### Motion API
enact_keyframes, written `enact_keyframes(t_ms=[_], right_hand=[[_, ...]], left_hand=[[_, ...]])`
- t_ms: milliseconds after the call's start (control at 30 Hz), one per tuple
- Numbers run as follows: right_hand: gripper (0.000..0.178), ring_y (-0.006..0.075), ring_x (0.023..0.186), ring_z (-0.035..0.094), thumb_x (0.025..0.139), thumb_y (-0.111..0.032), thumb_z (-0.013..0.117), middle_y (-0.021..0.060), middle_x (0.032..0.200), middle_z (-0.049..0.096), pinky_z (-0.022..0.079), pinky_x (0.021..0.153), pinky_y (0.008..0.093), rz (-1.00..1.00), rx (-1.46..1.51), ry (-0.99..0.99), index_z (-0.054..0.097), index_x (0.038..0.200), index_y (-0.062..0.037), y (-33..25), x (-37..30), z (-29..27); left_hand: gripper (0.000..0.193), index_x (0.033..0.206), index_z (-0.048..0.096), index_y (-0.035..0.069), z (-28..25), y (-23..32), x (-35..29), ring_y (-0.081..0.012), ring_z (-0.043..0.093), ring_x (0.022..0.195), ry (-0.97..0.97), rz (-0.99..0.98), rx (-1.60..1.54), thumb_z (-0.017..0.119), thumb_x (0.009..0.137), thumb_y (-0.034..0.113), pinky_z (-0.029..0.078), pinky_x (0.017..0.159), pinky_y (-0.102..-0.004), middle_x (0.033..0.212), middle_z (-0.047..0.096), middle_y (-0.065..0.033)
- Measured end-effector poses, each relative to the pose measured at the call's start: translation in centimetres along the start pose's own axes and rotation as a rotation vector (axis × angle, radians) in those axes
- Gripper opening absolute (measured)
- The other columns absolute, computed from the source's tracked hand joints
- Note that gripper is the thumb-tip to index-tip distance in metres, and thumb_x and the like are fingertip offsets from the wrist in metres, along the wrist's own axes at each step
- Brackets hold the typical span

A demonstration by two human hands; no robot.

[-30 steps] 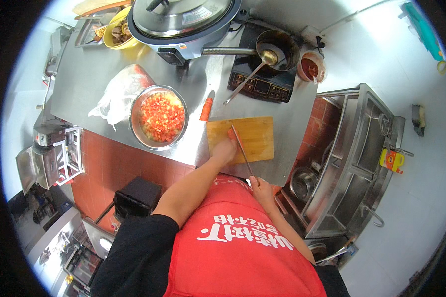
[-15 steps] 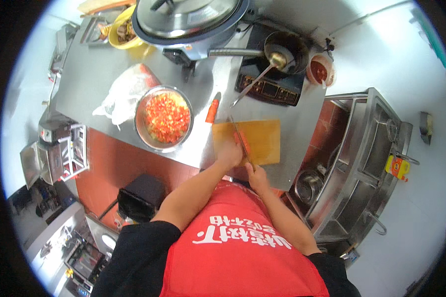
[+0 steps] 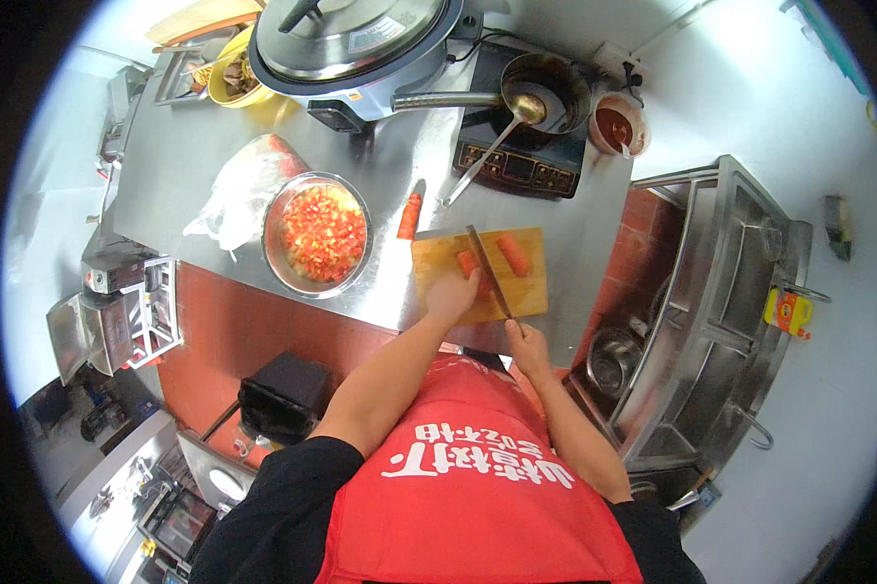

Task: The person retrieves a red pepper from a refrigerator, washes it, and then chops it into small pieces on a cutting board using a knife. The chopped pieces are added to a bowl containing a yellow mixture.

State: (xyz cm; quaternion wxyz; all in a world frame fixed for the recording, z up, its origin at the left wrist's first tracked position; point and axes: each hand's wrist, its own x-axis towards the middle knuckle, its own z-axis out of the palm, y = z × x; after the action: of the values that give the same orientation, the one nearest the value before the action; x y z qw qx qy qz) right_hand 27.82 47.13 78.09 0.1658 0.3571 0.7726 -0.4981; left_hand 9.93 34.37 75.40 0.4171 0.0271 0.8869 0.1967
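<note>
A yellow cutting board [image 3: 437,255] lies near the table's front edge. My left hand [image 3: 450,296] is on it, fingers closed round the lower part of a carrot piece [image 3: 469,264]. My right hand [image 3: 527,345] grips the handle of a kitchen knife [image 3: 489,265], whose blade slants across the board, just right of that piece. To the blade's right lies another carrot piece [image 3: 513,254], apart from both hands. A longer carrot [image 3: 410,216] rests on the table beyond the board's left corner. Farther left stands a steel bowl [image 3: 272,243] of chopped red-orange pieces [image 3: 324,234].
Behind the bowl sits a white plastic bag [image 3: 239,200]. At the back are a large cooker [image 3: 346,63], a yellow bowl [image 3: 217,78] and an induction hob [image 3: 516,165] with a pan [image 3: 580,97] and ladle [image 3: 487,167]. A tub of red sauce [image 3: 618,127] stands beside the hob; a steel rack [image 3: 711,321] is right.
A carrot piece now lies separate on the board, right of the blade. The knife and my right hand have shifted slightly right, and my left hand stays at the other piece.
</note>
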Motion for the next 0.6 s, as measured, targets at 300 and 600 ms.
enact_keyframes(t_ms=[300,600], right_hand=[[0.053,0.0477,0.083,0.062,0.098,-0.047,0.052,0.0297,0.087,0.064,0.047,0.072,0.0491,-0.077,0.083,-0.038,0.064,0.088,0.0039,-0.4,-0.7,0.3],[0.057,0.0501,0.087,0.062,0.1,-0.048,0.048,0.031,0.088,0.064,0.047,0.074,0.0521,-0.088,-0.081,-0.036,0.065,0.083,0.0034,-2.6,-3.3,-0.6]], left_hand=[[0.067,0.094,0.074,-0.001,2.2,-3.2,2.4,-0.0423,0.068,0.098,0.018,-0.013,0.039,0.045,0.096,0.059,0.052,0.087,-0.0513,0.098,0.07,-0.0275],[0.037,0.104,0.071,0.002,0.6,-1.5,0.4,-0.0457,0.067,0.09,0.21,0.206,-0.088,0.055,0.093,0.033,0.052,0.081,-0.0525,0.092,0.069,-0.0287]])
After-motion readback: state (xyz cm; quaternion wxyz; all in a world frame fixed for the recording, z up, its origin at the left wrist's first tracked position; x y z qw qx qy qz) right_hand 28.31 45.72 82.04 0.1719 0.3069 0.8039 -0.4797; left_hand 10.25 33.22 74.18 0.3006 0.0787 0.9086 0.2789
